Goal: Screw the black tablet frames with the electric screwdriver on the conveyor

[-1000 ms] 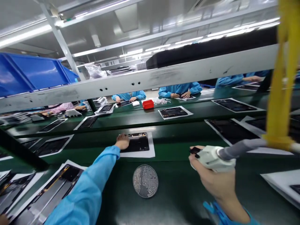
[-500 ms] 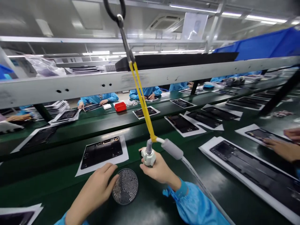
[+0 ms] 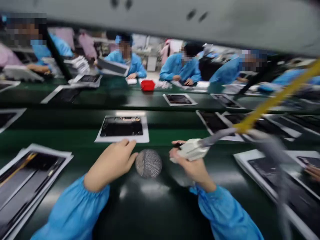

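Observation:
My left hand (image 3: 112, 163) lies on the green belt with its fingers stretched out, fingertips beside a round metal screw dish (image 3: 148, 163). Just beyond it a dark tablet chassis (image 3: 122, 126) rests on a white sheet. My right hand (image 3: 192, 166) is wrapped round a white electric screwdriver (image 3: 193, 150), held tilted to the right, with a grey hose and a yellow strap (image 3: 275, 100) leading away from it. The picture is smeared by motion.
More dark chassis on white sheets lie left (image 3: 25, 180), right (image 3: 282, 173) and on the far belt (image 3: 178, 99). A red box (image 3: 147, 85) stands on the far belt. Several people in blue coats sit opposite. A grey rail (image 3: 175, 20) crosses overhead.
The view has dropped and swung, so the seated people opposite now show. My right hand has tilted the screwdriver from upright to lying rightward. My left hand stays beside the dish.

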Motion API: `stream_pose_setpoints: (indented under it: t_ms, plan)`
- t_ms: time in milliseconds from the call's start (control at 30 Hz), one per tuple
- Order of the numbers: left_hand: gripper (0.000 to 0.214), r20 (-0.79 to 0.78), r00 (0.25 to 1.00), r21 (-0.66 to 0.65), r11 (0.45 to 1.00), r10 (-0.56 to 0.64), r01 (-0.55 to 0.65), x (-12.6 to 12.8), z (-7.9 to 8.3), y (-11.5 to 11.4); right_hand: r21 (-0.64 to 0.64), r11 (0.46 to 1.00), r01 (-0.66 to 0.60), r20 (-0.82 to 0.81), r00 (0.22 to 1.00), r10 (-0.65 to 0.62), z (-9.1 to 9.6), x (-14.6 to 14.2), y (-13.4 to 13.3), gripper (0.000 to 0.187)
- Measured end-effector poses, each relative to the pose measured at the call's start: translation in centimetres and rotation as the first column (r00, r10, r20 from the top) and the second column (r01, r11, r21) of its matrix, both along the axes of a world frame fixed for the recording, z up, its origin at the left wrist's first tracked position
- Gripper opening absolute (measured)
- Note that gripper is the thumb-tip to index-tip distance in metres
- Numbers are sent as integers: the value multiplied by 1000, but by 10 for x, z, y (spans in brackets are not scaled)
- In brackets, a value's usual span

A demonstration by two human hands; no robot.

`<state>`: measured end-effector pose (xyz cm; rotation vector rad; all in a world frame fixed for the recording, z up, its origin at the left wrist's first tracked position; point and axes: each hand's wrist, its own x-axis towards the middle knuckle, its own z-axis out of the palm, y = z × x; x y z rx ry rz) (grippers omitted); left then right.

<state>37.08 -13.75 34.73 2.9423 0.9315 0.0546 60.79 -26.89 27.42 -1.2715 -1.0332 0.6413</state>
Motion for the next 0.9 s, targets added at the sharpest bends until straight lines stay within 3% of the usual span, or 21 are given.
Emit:
stream_pose_setpoints:
  t_ms: [167, 400, 500, 600, 733, 900]
  plan:
    - [27, -31, 999, -38, 999, 10, -12, 5, 8, 3, 25, 998, -57, -97, 994, 59, 0, -9, -6, 28]
    - [11, 106, 985, 155, 980, -139, 122, 11, 6, 7, 65, 989, -135, -172, 975, 144, -2, -49, 6, 21]
    - [22, 166, 964, 257, 953, -207, 161, 18, 5, 13, 70, 986, -152, -179, 970, 163, -7, -56, 8, 23]
    - [33, 235, 953, 311, 944, -193, 114, 23, 7, 19, 40, 987, -154, -184, 970, 159, -8, -59, 5, 24]
    - [43, 339, 919, 296, 950, -200, 97, 26, 11, 22, 23, 986, -164, -150, 975, 165, -7, -61, 1, 24]
    - [41, 362, 909, 255, 960, -207, 117, 26, 13, 21, 6, 984, -177, -153, 972, 176, -9, -61, -1, 25]
